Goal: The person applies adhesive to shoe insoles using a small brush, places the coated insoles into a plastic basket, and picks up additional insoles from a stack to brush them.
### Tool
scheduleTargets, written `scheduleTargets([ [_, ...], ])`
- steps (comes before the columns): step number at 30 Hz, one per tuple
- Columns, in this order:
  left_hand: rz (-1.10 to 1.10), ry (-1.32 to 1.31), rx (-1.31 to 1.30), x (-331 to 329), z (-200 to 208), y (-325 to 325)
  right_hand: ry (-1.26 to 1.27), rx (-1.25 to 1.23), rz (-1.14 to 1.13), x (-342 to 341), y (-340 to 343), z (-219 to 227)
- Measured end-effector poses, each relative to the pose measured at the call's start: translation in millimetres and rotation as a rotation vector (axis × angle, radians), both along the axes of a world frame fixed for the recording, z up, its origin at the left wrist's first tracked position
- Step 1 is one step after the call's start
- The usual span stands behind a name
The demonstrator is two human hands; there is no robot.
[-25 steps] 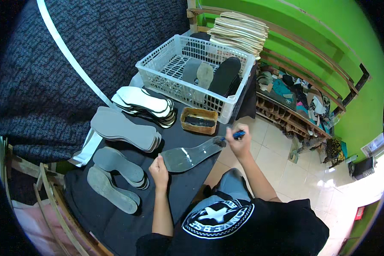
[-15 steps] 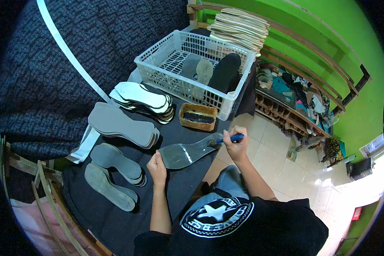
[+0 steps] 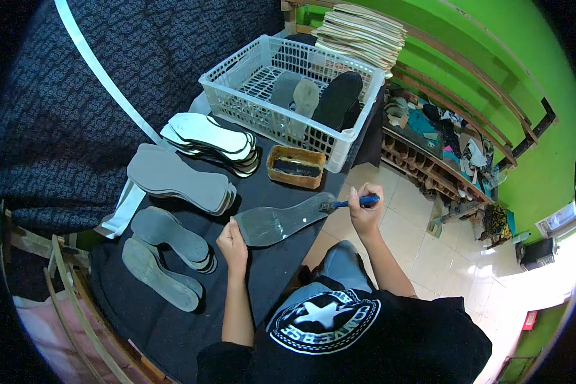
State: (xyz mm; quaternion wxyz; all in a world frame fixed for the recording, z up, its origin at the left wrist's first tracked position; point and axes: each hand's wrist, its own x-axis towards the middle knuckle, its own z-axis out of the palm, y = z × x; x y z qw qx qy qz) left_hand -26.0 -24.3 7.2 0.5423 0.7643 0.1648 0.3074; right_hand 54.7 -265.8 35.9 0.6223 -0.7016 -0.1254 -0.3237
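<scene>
A long dark-grey shoe sole [image 3: 278,224] with a wet shine lies at the table's right edge. My left hand [image 3: 233,242] pinches its left end between thumb and fingers. In my right hand [image 3: 367,210] is a blue-handled brush [image 3: 358,201], its bristles resting on the sole's far right end. Just beyond the sole stands a tan box-shaped tub [image 3: 296,168] with dark residue inside. Left of my left hand are a stack of grey soles [image 3: 179,179], a smaller grey stack [image 3: 171,238] and a worn greenish-grey pair [image 3: 160,274].
White-topped soles [image 3: 208,137] are piled behind the grey stack. A white plastic crate [image 3: 269,121] holds several soles, with a tall pale stack [image 3: 358,37] behind it. Black cloth covers the table [image 3: 262,288]; tiled floor [image 3: 403,256] and a cluttered shelf [image 3: 438,150] lie to the right.
The brush and my right hand have shifted slightly right, out to the sole's far end. My left hand still grips the other end. The whole view has tilted a little.
</scene>
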Motion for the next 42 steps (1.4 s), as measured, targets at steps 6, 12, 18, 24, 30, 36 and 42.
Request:
scheduleTargets([
  [6, -0.048, 0.038, -0.061, -1, 0, 1, -0.091, -0.063, -0.001, 1, 12, 9],
  [12, 0.003, 0.047, -0.037, -1, 2, -2, -0.126, -0.106, 0.087, -2, 17, 13],
  [18, 0.009, -0.030, -0.097, 0, 1, -2, -0.061, -0.061, 0.035, -11, -5, 4],
  [24, -0.001, -0.016, -0.024, 1, -2, 0, -0.009, 0.056, 0.002, -3, -6, -2],
  [30, -0.002, 0.010, -0.023, -1, -2, 1, -0.167, -0.094, 0.075, -16, 8, 4],
  [36, -0.016, 0.009, -0.002, -1, 1, 1, -0.066, 0.032, 0.009, 0, -4, 1],
  [42, -0.047, 0.031, -0.015, -1, -6, 6, -0.003, -0.035, -0.102, 12, -9, 13],
])
